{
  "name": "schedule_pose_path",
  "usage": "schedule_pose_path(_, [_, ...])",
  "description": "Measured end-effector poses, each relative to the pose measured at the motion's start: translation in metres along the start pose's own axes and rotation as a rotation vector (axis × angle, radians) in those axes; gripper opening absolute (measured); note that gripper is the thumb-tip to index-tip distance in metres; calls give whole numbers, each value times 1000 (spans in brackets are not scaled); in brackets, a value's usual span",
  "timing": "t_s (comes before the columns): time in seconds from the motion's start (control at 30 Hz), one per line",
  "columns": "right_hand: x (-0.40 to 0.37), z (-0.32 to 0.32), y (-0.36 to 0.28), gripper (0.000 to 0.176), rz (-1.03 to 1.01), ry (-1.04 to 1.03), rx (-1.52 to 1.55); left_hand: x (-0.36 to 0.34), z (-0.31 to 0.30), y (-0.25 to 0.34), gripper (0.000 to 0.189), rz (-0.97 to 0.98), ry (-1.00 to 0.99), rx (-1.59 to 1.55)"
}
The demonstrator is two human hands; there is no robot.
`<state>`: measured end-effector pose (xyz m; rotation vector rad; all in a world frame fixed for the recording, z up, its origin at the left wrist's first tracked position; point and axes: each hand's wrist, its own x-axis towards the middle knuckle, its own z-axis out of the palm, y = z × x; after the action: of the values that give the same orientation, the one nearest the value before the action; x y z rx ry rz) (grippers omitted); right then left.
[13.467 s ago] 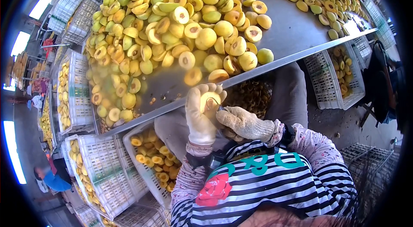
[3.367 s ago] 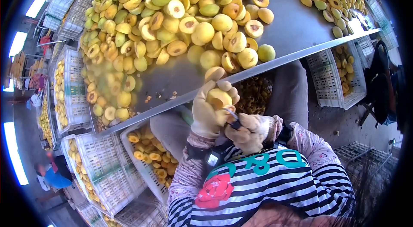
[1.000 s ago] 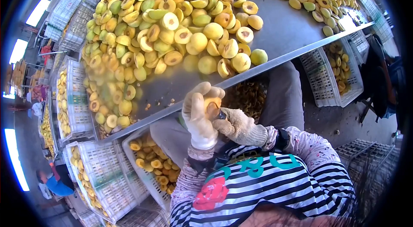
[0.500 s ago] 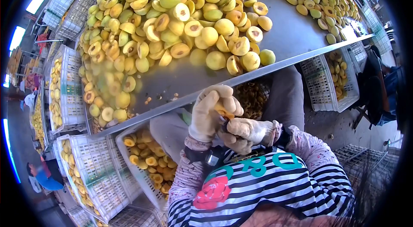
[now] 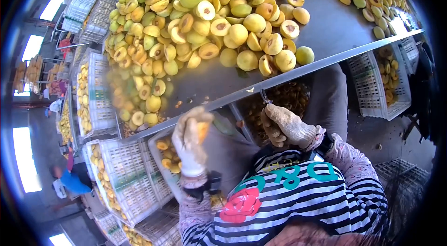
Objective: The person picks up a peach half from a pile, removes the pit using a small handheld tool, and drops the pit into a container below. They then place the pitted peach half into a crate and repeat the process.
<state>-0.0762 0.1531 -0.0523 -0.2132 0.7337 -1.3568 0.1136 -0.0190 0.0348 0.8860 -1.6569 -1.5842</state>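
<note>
My left hand (image 5: 188, 141), in a pale work glove and slightly blurred, is closed around an orange-yellow peach half (image 5: 202, 131). It is over the near crate of peach halves (image 5: 168, 155), left of my lap. My gloved right hand (image 5: 289, 126) grips a small metal pitting tool (image 5: 264, 96); its looped tip points up toward the table edge, and its handle is hidden in my fist. In front of both hands, a large heap of halved peaches (image 5: 200, 24) lies on the metal table (image 5: 321, 6), several with brown centres showing.
A raised metal rim (image 5: 298, 74) runs along the table's near edge. Beneath it, between my legs, is a container of brown scraps (image 5: 284, 101). White crates with fruit stand at left (image 5: 125, 176) and right (image 5: 365, 83). A person in blue (image 5: 74, 181) is farther left.
My hands were together at the peach half and have separated. The left has carried the peach half left and down over the crate; the right has stayed near my lap with the tool.
</note>
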Motion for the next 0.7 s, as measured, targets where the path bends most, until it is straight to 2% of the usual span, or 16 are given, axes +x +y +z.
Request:
schedule_pose_path(0.03, [1,0,-1,51,17,29,-25,-2,-22,5,27,-99,0,256])
schedule_pose_path(0.07, [-1,3,-4,51,33,60,-50,-2,-54,6,23,-45,-209,555])
schedule_pose_path(0.13, [-3,9,-10,50,72,91,-51,-2,-56,35,21,-86,-154,655])
schedule_pose_path(0.17, [-4,14,-12,49,96,92,-29,0,-47,41,20,-19,-38,630])
schedule_pose_path(0.2, [-7,16,-16,49,115,94,-13,6,-20,61,19,-35,-9,497])
schedule_pose_path(0.23, [-8,13,-14,48,83,62,-28,24,-6,58,20,145,-95,598])
schedule_pose_path(0.27, [-11,14,-16,47,62,69,-29,45,8,50,21,330,-181,696])
schedule_pose_path(0.33, [-22,17,-24,47,16,123,-77,91,39,21,28,408,-348,856])
schedule_pose_path(0.4, [-33,15,-25,45,-45,132,-83,134,62,-31,41,370,-438,931])
schedule_pose_path(0.47, [-45,10,-27,44,-108,138,-88,154,84,-61,56,522,-480,1236])
schedule_pose_path(0.5, [-49,6,-27,44,-139,135,-88,156,92,-64,56,433,-471,1396])
schedule_pose_path(0.6, [-50,5,-23,44,-140,132,-6,158,86,-70,48,320,-491,1379])
schedule_pose_path(0.63, [-48,7,-24,46,-126,115,-21,157,77,-72,39,344,-462,1369])
schedule_pose_path(0.7, [-45,11,-23,48,-101,50,-24,155,49,-84,35,153,-361,843])
